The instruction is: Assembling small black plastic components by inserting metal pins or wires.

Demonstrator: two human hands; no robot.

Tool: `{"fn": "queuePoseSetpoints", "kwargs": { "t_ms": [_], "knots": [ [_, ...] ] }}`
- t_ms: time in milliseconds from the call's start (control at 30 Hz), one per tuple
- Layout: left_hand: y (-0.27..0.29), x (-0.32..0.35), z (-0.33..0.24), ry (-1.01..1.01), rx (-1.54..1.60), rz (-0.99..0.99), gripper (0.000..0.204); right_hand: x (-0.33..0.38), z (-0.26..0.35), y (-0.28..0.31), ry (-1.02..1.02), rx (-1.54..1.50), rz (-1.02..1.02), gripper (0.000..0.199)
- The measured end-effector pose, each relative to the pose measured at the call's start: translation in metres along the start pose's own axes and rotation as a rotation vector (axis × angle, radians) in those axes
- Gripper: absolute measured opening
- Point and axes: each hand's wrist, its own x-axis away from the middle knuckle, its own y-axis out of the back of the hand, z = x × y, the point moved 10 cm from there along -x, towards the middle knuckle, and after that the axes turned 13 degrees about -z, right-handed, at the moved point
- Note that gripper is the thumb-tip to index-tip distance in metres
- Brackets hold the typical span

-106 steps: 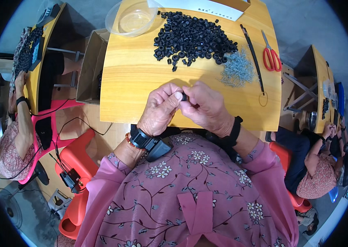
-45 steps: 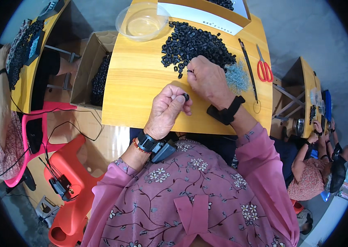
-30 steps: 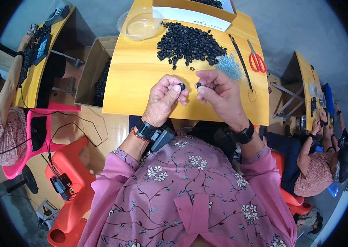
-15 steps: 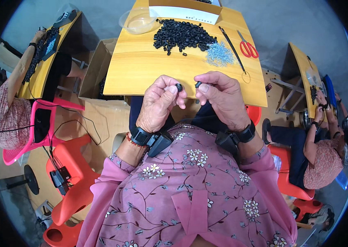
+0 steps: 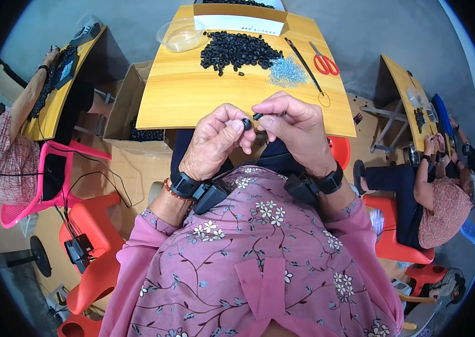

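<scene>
Between the thumb and fingers of my left hand is a small round black piece, its open end turned toward the other hand. My right hand pinches a small dark cylindrical piece, mostly covered by the fingers. The two pieces are close together, just off the table's near edge; whether they touch I cannot tell. Beyond my hands lie a heap of small black ring-like parts and a pile of tiny pale-blue clear pieces.
On the wooden table are a clear plastic bowl, a white box, a thin black rod with a wire loop, and red-handled scissors. A cardboard carton stands on the left. Other people sit at tables on both sides.
My right hand has moved left, bringing its piece nearer to the one in my left hand. The whole view has shifted slightly.
</scene>
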Motion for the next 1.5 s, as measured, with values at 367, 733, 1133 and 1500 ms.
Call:
{"fn": "queuePoseSetpoints", "kwargs": {
  "t_ms": [367,733,1133,1500],
  "knots": [
    [-0.007,0.005,0.002,0.001,-0.081,0.056,0.019,0.006,0.005,-0.002,0.035,0.031,0.034,0.023],
    [-0.004,0.004,0.007,0.048,-0.114,0.062,0.018,0.002,0.007,-0.003,0.118,0.12,0.088,0.023],
    [-0.006,0.006,0.011,0.117,-0.067,0.085,0.022,-0.006,0.011,-0.009,0.071,0.139,0.217,0.016],
    [-0.004,0.006,0.014,0.164,-0.013,0.105,0.025,-0.006,0.017,-0.012,0.123,0.157,0.228,0.016]
  ]
}}
